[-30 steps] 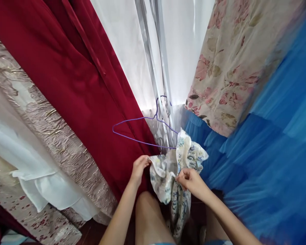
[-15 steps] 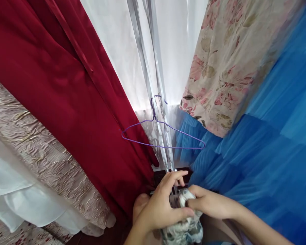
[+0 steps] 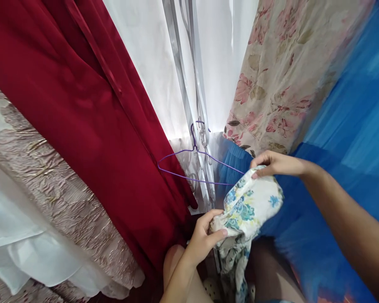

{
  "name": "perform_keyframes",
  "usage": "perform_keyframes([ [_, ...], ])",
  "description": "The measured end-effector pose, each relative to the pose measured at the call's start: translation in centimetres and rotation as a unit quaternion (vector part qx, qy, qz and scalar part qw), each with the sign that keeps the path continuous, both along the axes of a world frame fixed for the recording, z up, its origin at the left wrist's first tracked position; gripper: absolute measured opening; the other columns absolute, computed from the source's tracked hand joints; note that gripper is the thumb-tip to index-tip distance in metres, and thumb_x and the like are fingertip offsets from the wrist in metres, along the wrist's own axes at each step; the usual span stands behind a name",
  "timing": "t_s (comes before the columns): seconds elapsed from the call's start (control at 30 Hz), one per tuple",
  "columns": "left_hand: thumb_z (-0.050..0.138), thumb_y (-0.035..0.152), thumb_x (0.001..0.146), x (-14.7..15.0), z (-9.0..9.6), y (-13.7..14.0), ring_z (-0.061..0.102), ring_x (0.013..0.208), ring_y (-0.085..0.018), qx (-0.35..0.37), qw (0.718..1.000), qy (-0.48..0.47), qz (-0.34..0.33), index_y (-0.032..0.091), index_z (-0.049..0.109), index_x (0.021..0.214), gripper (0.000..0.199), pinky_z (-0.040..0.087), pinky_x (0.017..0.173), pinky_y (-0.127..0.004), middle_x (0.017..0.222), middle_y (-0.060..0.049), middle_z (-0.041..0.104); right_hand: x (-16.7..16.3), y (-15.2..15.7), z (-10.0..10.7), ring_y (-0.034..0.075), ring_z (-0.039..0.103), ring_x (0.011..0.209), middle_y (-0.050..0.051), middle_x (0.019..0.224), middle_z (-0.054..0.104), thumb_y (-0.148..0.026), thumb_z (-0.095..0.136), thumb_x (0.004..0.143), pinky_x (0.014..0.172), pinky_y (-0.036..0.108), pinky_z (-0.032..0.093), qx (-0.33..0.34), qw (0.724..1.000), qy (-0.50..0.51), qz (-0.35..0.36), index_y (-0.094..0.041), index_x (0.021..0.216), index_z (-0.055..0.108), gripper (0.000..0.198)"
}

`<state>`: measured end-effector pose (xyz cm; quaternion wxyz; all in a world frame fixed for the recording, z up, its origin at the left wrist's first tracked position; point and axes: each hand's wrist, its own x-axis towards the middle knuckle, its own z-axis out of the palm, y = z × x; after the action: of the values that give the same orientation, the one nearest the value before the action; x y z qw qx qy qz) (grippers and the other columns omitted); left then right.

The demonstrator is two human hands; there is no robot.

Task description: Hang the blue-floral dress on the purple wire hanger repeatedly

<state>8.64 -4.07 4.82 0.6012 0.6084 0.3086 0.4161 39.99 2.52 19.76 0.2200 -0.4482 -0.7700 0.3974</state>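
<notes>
A white garment (image 3: 246, 210) with blue and green flowers is stretched between my two hands, its lower part hanging down in folds. My left hand (image 3: 205, 231) pinches its left edge between thumb and fingers. At the upper right, my right hand (image 3: 267, 165) grips another edge of the cloth near the right end of a purple clothes hanger (image 3: 180, 176). The hanger hangs by its hook on a metal rack (image 3: 180, 63), and the garment covers its right end. I cannot make out what kind of garment it is.
A long dark red garment (image 3: 123, 160) hangs on the left, beside a textured pinkish one (image 3: 50, 181) and white layered fabric (image 3: 15, 235). On the right hang a floral beige cloth (image 3: 271, 84) and blue tulle (image 3: 344, 168). White fabric (image 3: 221, 63) is behind the rack.
The bunched garment has been lifted and spread out. My right hand has moved up and right with its edge; my left hand has closed on the other side.
</notes>
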Motion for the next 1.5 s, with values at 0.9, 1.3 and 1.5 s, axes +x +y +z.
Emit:
perform_keyframes([
  [0.9, 0.054, 0.033, 0.084, -16.3, 13.2, 14.3, 0.056, 0.091, -0.019, 0.171, 0.925, 0.222, 0.255, 0.017, 0.065, 0.089, 0.020, 0.045, 0.080, -0.026, 0.089, -0.003, 0.066, -5.9, 2.1, 0.6, 0.017, 0.070, 0.073, 0.006, 0.095, 0.078, -0.036, 0.078, 0.075, 0.065, 0.026, 0.053, -0.088, 0.974, 0.207, -0.035, -0.020, 0.117, 0.073, 0.045],
  [1.3, 0.058, 0.042, 0.082, -11.1, 10.7, 12.1, 0.056, 0.064, -0.017, 0.197, 0.921, 0.197, 0.274, 0.015, 0.065, 0.083, 0.028, 0.041, 0.057, -0.024, 0.069, -0.001, 0.064, -4.1, 0.0, -6.3, 0.020, 0.061, 0.083, 0.006, 0.103, 0.067, -0.053, 0.073, 0.076, 0.070, 0.030, 0.048, 0.265, 0.886, 0.178, -0.337, -0.020, 0.101, 0.065, 0.042],
  [1.5, 0.066, 0.048, 0.079, -12.3, 11.4, 10.2, 0.056, 0.064, -0.015, 0.213, 0.922, 0.163, 0.280, 0.014, 0.067, 0.082, 0.034, 0.041, 0.057, -0.023, 0.073, -0.002, 0.065, -4.8, -2.5, -5.4, 0.018, 0.052, 0.067, 0.000, 0.066, 0.055, -0.052, 0.058, 0.090, 0.062, 0.028, 0.038, 0.319, 0.891, 0.121, -0.300, -0.020, 0.073, 0.062, 0.037],
])
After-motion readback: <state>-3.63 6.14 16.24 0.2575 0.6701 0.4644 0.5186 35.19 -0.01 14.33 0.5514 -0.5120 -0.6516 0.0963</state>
